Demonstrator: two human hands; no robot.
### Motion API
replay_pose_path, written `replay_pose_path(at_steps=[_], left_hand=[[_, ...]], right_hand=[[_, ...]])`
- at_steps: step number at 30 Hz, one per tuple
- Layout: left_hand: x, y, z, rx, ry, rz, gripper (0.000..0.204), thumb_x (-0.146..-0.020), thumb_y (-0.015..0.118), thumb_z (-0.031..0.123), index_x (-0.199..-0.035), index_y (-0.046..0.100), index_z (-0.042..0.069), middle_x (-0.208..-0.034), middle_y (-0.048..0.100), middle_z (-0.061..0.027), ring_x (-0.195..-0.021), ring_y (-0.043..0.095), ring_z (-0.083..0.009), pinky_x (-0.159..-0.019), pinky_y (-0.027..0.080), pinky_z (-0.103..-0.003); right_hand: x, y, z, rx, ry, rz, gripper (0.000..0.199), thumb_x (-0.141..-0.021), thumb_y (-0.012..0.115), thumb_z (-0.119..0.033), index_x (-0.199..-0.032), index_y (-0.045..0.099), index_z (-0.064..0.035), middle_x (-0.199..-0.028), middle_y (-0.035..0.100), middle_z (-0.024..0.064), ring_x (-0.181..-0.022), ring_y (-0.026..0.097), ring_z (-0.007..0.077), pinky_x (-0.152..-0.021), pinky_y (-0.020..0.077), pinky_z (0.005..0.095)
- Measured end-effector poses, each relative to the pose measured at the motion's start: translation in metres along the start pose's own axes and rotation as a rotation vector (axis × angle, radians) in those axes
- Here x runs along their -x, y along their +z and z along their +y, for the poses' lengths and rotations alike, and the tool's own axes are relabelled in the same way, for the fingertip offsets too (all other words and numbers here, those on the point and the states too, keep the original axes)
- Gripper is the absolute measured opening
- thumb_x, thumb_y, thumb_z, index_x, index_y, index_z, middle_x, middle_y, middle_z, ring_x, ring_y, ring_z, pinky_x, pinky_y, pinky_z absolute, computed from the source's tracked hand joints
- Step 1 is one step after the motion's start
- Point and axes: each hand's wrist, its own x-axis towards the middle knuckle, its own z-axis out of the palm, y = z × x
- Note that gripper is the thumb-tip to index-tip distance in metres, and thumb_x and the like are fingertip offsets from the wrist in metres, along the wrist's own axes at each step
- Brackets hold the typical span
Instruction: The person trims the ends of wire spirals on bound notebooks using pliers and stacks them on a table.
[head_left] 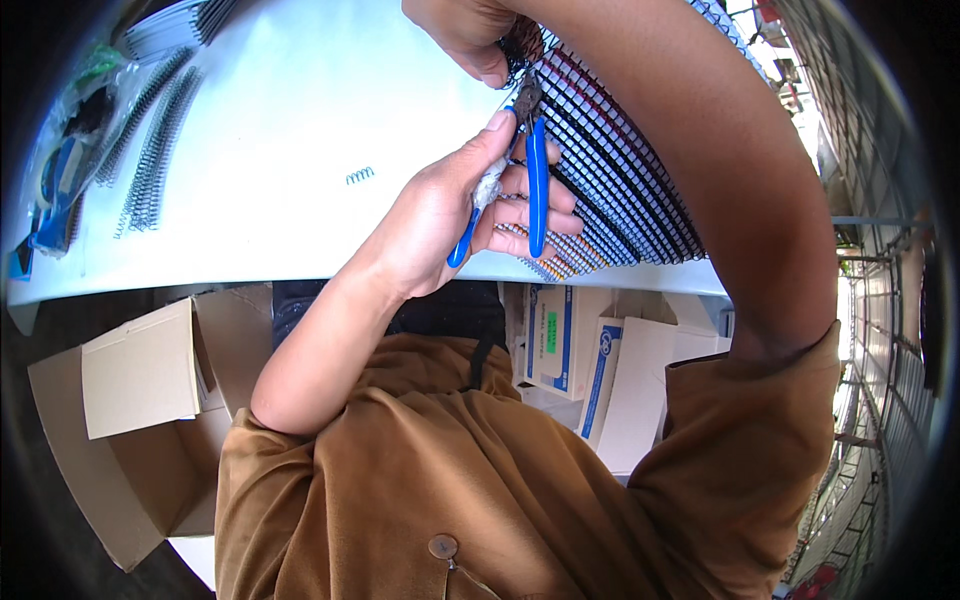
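Note:
My left hand (450,200) grips blue-handled pliers (538,190), the thumb along one handle and the fingers reaching past the other. Their handles are spread, and white wrapping covers part of one. The dark jaws (527,100) point up at the end of a dark wire coil (522,48). My right hand (465,35), cut off by the top edge, closes its thumb and fingers at that coil; the exact grip is partly hidden. Under the pliers and my right arm spreads a fan of wire-coil rows (620,160) in black, white, red and orange.
A short loose coil (360,176) lies on the white table (270,220). Long wire coils (160,150) and a plastic bag with a blue-handled tool (65,185) are at the left. Below the edge stand an open cardboard box (130,460) and white-and-blue boxes (550,340).

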Motion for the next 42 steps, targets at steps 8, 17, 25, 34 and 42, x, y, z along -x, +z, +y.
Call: replay_pose_path(at_steps=[8,17,25,34,42], left_hand=[[0.002,0.008,-0.004,0.113,0.019,0.053,0.051,-0.097,0.02,0.047,-0.104,0.046,0.003,-0.07,0.045,-0.0057,-0.054,0.045,-0.0151,-0.047,0.044,-0.027],[0.0,-0.016,-0.012,0.272,0.062,-0.269,0.054,-0.096,0.024,0.049,-0.11,0.045,0.001,-0.086,0.059,-0.0125,-0.077,0.062,-0.0216,-0.063,0.052,-0.03],[0.0,-0.003,-0.009,0.126,-0.023,-0.073,0.062,-0.096,0.015,0.048,-0.123,0.041,-0.002,-0.101,0.059,-0.0215,-0.098,0.06,-0.0363,-0.08,0.053,-0.046],[0.005,-0.008,-0.004,0.28,0.003,-0.13,0.061,-0.096,0.017,0.049,-0.119,0.043,-0.001,-0.096,0.06,-0.0179,-0.089,0.063,-0.0316,-0.077,0.052,-0.044],[0.006,-0.006,-0.001,-0.892,0.144,0.303,0.046,-0.096,0.033,0.042,-0.105,0.048,-0.001,-0.091,0.061,-0.0148,-0.084,0.061,-0.0253,-0.07,0.048,-0.037]], right_hand=[[0.006,-0.002,0.002,-0.006,-0.005,0.01,0.025,-0.078,0.066,-0.012,-0.102,0.065,-0.0039,-0.098,0.066,0.0078,-0.085,0.061,0.0199,-0.076,0.0477,0.035],[0.017,-0.006,0.003,-0.018,-0.01,0.035,0.026,-0.078,0.067,-0.013,-0.102,0.065,-0.0032,-0.098,0.066,0.0082,-0.085,0.062,0.02,-0.075,0.0478,0.035],[0.026,-0.009,0.0,-0.025,0.003,0.067,0.026,-0.078,0.067,-0.014,-0.101,0.065,-0.0026,-0.098,0.066,0.0086,-0.085,0.062,0.0201,-0.075,0.0479,0.0349],[0.04,-0.015,-0.007,-0.025,-0.114,0.229,0.029,-0.076,0.07,-0.016,-0.1,0.065,0.0003,-0.097,0.066,0.0108,-0.082,0.062,0.0208,-0.074,0.0489,0.0342],[0.04,-0.007,-0.008,-0.227,-0.575,0.425,0.028,-0.074,0.071,-0.009,-0.097,0.066,0.0046,-0.093,0.067,0.014,-0.077,0.065,0.0191,-0.066,0.0539,0.0292]])
